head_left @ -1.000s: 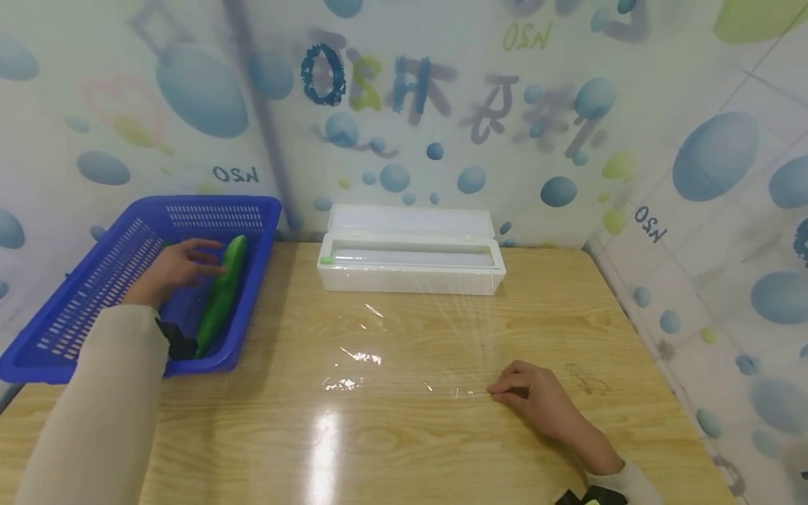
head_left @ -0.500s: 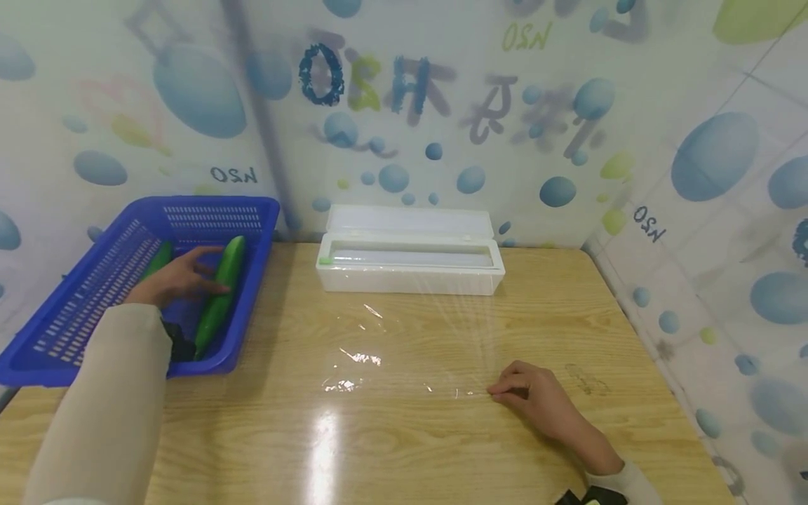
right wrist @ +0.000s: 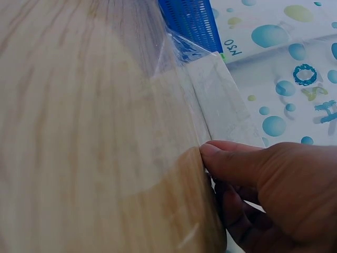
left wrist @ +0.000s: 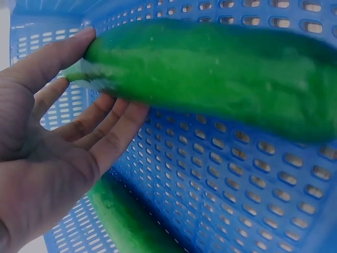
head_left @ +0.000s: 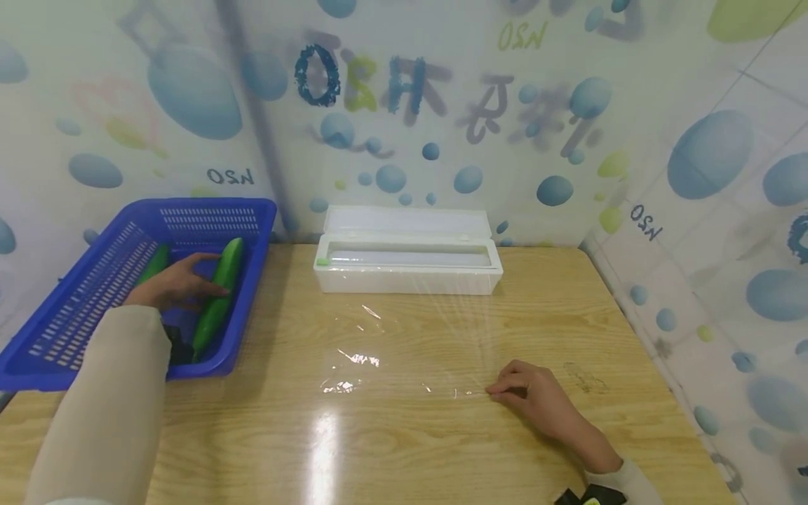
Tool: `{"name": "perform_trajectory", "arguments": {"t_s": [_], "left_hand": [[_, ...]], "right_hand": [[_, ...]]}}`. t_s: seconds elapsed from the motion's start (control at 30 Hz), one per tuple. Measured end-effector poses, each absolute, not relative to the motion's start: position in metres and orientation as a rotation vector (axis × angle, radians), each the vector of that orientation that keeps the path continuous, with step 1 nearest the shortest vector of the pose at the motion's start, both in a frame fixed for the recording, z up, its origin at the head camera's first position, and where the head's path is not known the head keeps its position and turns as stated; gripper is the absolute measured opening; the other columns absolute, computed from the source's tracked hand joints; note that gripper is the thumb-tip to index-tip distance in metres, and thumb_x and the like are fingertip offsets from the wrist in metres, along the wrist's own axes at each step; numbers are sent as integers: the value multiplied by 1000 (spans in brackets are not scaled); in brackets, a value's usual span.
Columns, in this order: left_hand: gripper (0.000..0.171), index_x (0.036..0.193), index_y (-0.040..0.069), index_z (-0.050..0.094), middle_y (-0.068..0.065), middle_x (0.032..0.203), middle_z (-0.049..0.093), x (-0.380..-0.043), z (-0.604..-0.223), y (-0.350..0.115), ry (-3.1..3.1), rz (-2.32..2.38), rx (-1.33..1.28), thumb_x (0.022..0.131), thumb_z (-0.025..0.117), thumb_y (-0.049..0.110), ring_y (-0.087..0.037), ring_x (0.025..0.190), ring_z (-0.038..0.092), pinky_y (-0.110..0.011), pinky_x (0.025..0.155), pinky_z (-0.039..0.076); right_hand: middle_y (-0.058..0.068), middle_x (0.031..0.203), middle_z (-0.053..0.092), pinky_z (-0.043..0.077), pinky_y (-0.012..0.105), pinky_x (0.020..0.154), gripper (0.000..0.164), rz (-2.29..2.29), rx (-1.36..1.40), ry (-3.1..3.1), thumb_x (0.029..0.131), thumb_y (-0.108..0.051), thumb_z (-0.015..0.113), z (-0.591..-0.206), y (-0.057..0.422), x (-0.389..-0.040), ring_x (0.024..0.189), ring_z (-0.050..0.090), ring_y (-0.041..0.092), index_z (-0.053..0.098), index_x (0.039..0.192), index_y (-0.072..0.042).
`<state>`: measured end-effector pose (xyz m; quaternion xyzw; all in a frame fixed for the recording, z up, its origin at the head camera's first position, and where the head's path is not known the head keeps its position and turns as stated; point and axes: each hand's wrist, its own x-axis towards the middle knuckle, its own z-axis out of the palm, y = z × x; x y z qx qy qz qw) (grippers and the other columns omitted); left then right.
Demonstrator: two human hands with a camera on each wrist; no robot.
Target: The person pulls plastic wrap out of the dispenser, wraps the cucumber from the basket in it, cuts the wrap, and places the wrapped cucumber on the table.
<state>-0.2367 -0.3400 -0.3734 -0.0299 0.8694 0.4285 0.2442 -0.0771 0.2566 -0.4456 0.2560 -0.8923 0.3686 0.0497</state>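
Inside the blue basket, my left hand (head_left: 179, 283) holds the cucumber (head_left: 219, 301) on the right side. In the left wrist view the thumb lies on that cucumber (left wrist: 210, 74) near its narrow end, with fingers against its lower side. A second cucumber (head_left: 154, 264) lies at the basket's left, partly hidden by the hand. My right hand (head_left: 533, 396) pinches the front right corner of a clear sheet of cling film (head_left: 404, 351) between thumb and fingertips. That film stretches forward from a white dispenser box (head_left: 407, 279) whose lid stands raised.
The blue plastic basket (head_left: 252, 308) stands at the left of the wooden table (head_left: 404, 449). A patterned wall (head_left: 404, 126) rises behind the dispenser, and another wall (head_left: 713, 266) borders the table's right edge.
My left hand has lowered onto the right cucumber, its thumb and fingers closing in on it. The second cucumber has come into clearer sight. My right hand and the film have stayed put.
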Motion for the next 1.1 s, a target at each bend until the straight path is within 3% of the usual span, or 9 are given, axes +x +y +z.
{"name": "perform_trajectory", "arguments": {"t_s": [0.37,0.63,1.1], "left_hand": [[96,150,-2,3,-40,132,32,-235,-373,-346,2396,1163,-31,85,72,17,-49,114,47,-52,82,51],[93,151,1,6,-40,128,42,-232,-367,-343,2444,1161,22,86,71,17,-48,111,51,-54,81,51],[93,153,11,12,-40,132,38,-239,-342,-342,2541,1155,69,84,73,16,-48,110,51,-51,78,52]], "right_hand": [[-10,87,62,50,23,62,16,1153,765,-2735,76,-5,78,-444,256,-77,76,58,7,77,87,-17],[-11,87,62,50,24,64,17,1135,760,-2745,76,-4,79,-443,255,-76,78,59,7,77,87,-17],[-13,87,61,50,23,62,20,1148,752,-2757,75,-3,79,-444,256,-76,76,57,5,77,88,-19]]}}
